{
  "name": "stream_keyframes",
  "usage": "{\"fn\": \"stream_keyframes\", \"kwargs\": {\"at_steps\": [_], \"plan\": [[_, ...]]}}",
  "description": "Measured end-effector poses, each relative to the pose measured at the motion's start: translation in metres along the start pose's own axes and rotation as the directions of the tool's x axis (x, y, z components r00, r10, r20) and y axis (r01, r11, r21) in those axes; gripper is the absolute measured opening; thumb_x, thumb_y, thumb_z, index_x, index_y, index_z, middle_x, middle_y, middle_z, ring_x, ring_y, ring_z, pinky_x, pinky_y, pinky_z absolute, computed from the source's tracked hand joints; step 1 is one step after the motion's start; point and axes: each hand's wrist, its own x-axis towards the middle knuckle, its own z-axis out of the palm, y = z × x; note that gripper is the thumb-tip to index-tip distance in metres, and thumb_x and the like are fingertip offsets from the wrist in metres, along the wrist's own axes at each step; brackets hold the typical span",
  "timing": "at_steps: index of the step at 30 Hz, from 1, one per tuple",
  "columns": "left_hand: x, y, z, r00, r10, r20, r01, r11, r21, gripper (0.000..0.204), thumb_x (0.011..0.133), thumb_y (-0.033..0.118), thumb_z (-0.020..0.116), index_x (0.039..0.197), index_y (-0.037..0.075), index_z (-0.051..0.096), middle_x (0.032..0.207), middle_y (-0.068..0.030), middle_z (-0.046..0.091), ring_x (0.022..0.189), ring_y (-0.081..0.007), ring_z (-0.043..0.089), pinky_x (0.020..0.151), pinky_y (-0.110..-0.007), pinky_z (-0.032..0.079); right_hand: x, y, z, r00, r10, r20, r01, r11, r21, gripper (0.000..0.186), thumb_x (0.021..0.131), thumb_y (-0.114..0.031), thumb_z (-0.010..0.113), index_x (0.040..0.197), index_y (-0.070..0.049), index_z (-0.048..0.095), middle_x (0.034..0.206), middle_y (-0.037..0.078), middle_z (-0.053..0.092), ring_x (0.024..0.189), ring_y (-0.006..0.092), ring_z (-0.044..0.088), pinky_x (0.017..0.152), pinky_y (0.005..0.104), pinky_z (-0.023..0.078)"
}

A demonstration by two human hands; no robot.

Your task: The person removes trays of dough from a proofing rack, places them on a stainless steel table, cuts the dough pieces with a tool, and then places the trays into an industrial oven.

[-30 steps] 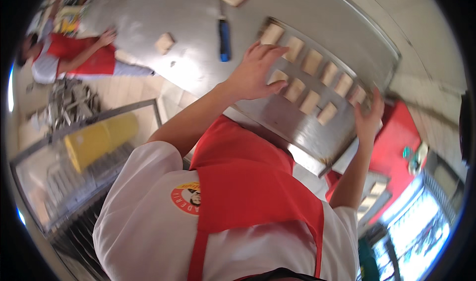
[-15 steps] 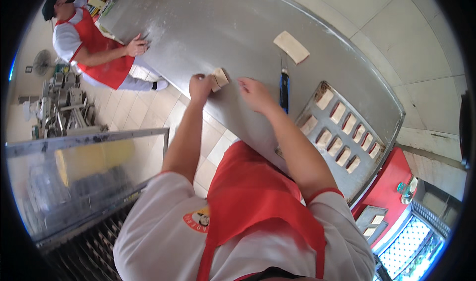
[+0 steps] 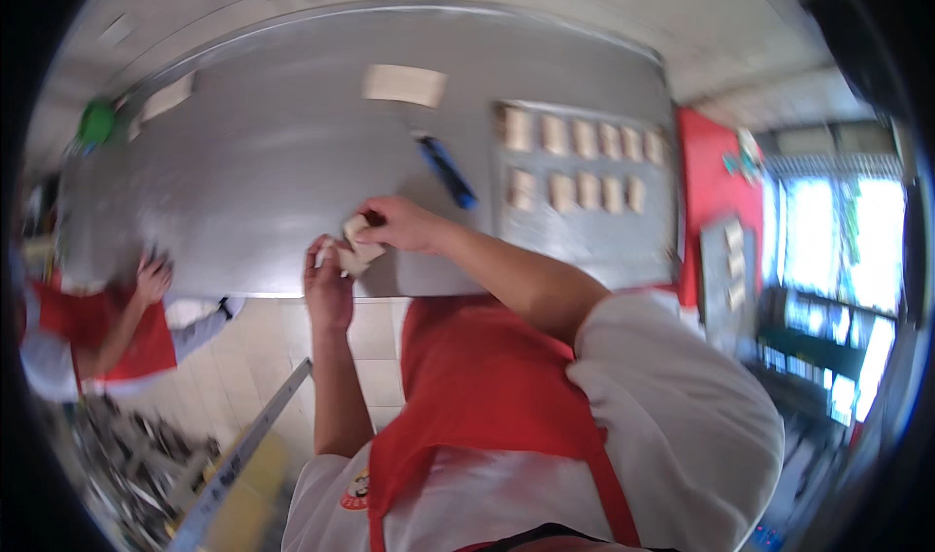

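A small pale piece of dough (image 3: 356, 248) sits at the near edge of the steel table (image 3: 253, 162), and both my hands pinch it. My left hand (image 3: 327, 284) grips its lower side from the table edge. My right hand (image 3: 401, 224) covers its upper right side. A blue-handled scraper (image 3: 448, 172) lies just beyond my right hand. To the right, a metal tray (image 3: 584, 226) carries two rows of several dough pieces (image 3: 580, 138).
A flat rectangular slab of dough (image 3: 404, 84) lies further back on the table. Another person in a red apron (image 3: 93, 342) stands at the left with a hand (image 3: 152, 279) on the table edge. A red cabinet (image 3: 716, 177) stands right of the tray.
The view has swung round, so the tray now lies to the right. Both hands stay on the same dough piece at the table edge.
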Motion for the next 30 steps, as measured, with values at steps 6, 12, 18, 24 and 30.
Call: {"fn": "stream_keyframes", "kwargs": {"at_steps": [6,12,18,24,30], "plan": [[-0.016,-0.042,0.092,0.976,-0.179,0.125,0.180,0.984,0.011,0.033,0.110,0.027,0.056,0.138,0.010,0.056,0.115,-0.0061,0.063,0.103,-0.0192,0.065,0.091,-0.038,0.058,-0.151,-0.014,-0.111,0.952,0.127,-0.277,0.040,0.850,0.526,0.035,0.101,-0.014,0.068,0.135,-0.017,0.061,0.118,0.004,0.065,0.113,0.0186,0.063,0.094,0.0389,0.057],[-0.046,-0.120,0.195,0.948,-0.253,0.195,0.207,0.952,0.226,0.033,0.109,0.022,0.055,0.137,0.005,0.056,0.114,-0.0072,0.062,0.101,-0.0189,0.065,0.089,-0.038,0.058,-0.338,0.034,-0.321,0.774,0.098,-0.625,-0.033,0.993,0.115,0.033,0.102,-0.016,0.067,0.135,-0.013,0.062,0.105,0.003,0.066,0.101,0.0143,0.066,0.085,0.0323,0.057],[-0.063,-0.193,0.246,0.936,-0.330,0.123,0.274,0.901,0.335,0.041,0.105,0.015,0.051,0.144,0.003,0.053,0.119,-0.0099,0.061,0.108,-0.0231,0.065,0.094,-0.041,0.056,-0.366,0.083,-0.418,0.826,-0.080,-0.558,-0.307,0.766,-0.565,0.032,0.095,-0.020,0.071,0.124,-0.005,0.068,0.102,0.013,0.070,0.086,0.0319,0.069,0.078,0.0404,0.056],[-0.053,-0.200,0.247,0.967,-0.223,0.122,0.042,0.616,0.787,0.047,0.098,0.007,0.055,0.145,0.003,0.053,0.121,-0.0126,0.062,0.114,-0.0219,0.064,0.098,-0.037,0.054,-0.370,0.076,-0.391,0.693,-0.451,-0.563,-0.145,0.677,-0.721,0.031,0.095,-0.020,0.072,0.124,-0.010,0.070,0.125,0.017,0.062,0.117,0.0371,0.059,0.099,0.0444,0.050],[-0.066,-0.206,0.253,0.991,0.064,0.115,-0.123,0.135,0.983,0.050,0.097,0.008,0.057,0.146,0.001,0.049,0.130,-0.0146,0.060,0.126,-0.0246,0.060,0.105,-0.038,0.051,-0.361,0.060,-0.325,0.775,-0.357,-0.521,0.087,0.877,-0.472,0.028,0.097,-0.014,0.069,0.124,-0.008,0.069,0.121,0.014,0.063,0.106,0.0298,0.065,0.088,0.0384,0.056]]}}
